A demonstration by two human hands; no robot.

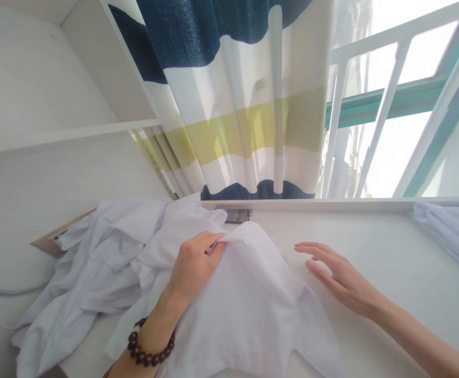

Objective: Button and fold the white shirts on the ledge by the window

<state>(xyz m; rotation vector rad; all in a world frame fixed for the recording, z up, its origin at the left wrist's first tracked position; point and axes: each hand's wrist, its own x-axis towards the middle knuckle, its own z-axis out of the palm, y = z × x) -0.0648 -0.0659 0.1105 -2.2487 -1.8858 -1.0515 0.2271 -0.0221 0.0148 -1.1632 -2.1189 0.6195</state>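
Note:
A white garment point(248, 304) lies spread on a white table point(390, 262) in front of me. My left hand point(193, 265), with a dark bead bracelet on the wrist, pinches a fold of this cloth near its top edge. My right hand point(337, 275) hovers open just right of the garment, fingers stretched toward it, holding nothing. A rumpled pile of more white cloth point(95, 262) lies to the left, touching the garment.
A striped blue, white and yellow curtain point(245, 105) hangs behind the table beside a window with white bars point(386, 100). White shelving point(67, 131) stands at the left. Another pale cloth point(449, 233) lies at the table's right edge.

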